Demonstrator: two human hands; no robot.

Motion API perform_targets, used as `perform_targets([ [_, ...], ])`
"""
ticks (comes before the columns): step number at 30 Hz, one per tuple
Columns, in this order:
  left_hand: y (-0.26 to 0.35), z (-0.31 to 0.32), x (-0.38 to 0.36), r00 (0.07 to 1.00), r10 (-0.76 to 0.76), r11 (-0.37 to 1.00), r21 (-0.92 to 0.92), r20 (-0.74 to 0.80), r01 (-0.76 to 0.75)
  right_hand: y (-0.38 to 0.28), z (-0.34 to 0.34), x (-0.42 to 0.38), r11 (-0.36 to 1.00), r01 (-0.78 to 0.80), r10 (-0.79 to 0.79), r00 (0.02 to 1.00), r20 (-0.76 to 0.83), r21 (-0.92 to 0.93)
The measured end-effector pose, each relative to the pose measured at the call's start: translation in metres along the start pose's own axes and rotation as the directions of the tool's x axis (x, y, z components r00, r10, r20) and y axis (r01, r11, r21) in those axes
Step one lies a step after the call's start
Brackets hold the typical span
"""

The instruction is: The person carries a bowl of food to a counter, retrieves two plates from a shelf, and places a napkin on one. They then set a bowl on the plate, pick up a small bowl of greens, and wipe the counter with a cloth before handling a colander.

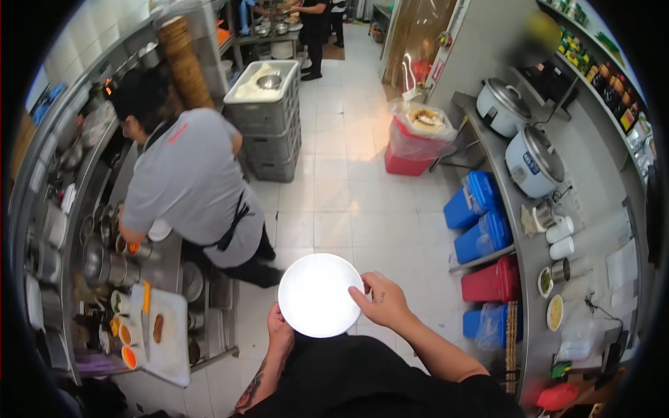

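A round white plate (319, 296) is held in front of my body, over the tiled floor. My left hand (280, 329) grips its lower left rim, with the fingers partly hidden beneath it. On the right rim, my right hand (380, 299) pinches the plate with the thumb on top and fingers at the edge. The plate's surface looks bare and very bright. To my left, a white cutting board (167, 334) carries a knife with a yellow handle (146, 298) and a brown sausage-like piece (158, 327).
A co-worker in a grey shirt (185, 174) bends over the left counter. Grey stacked crates (273, 139) stand ahead, and a red bin (411, 150) stands right of the aisle. Rice cookers (533, 161) sit on the right counter (519, 237), above blue bins (477, 237).
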State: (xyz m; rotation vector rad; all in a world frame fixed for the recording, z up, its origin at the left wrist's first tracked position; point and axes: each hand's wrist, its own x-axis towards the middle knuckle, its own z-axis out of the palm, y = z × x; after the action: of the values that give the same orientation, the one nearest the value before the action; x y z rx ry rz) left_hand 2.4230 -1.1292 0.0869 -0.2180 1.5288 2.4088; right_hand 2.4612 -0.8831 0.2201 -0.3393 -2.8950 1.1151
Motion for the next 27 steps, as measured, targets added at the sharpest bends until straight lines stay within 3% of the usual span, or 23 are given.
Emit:
perform_targets([
  [1, -0.006, 0.019, 0.024, 0.998, -0.001, 1.000, 0.006, 0.062, 0.000, 0.020, -0.009, 0.016, 0.999, 0.046, -0.043, 0.989, -0.139, 0.023],
  [5, -0.012, 0.102, 0.133, 0.975, -0.010, 0.999, 0.042, 0.222, 0.001, 0.095, -0.054, 0.099, 0.986, 0.119, -0.089, 0.968, -0.233, 0.120],
  [6, -0.014, 0.120, 0.162, 0.957, -0.020, 0.995, 0.097, 0.289, -0.009, 0.109, -0.066, 0.120, 0.917, -0.079, 0.125, 0.988, -0.094, 0.391],
  [7, -0.019, 0.139, 0.196, 0.938, -0.025, 0.998, 0.067, 0.345, 0.002, 0.123, -0.076, 0.145, 0.746, -0.285, 0.290, 0.953, 0.090, 0.602],
  [10, -0.019, 0.202, 0.298, 0.887, -0.026, 0.991, 0.130, 0.462, -0.038, 0.162, -0.099, 0.217, 0.627, -0.215, 0.306, 0.952, 0.017, 0.749],
  [18, 0.015, 0.379, 0.550, 0.705, -0.220, 0.957, 0.289, 0.675, 0.021, 0.211, -0.190, 0.412, 0.492, -0.170, 0.486, 0.867, -0.108, 0.854],
  [22, 0.008, 0.441, 0.669, 0.701, -0.220, 0.955, 0.298, 0.678, 0.011, 0.251, -0.224, 0.537, 0.466, -0.146, 0.485, 0.867, -0.114, 0.873],
  [27, 0.008, 0.497, 0.802, 0.826, -0.135, 0.959, 0.281, 0.547, -0.030, 0.311, -0.258, 0.724, 0.526, -0.112, 0.359, 0.928, -0.101, 0.843],
])
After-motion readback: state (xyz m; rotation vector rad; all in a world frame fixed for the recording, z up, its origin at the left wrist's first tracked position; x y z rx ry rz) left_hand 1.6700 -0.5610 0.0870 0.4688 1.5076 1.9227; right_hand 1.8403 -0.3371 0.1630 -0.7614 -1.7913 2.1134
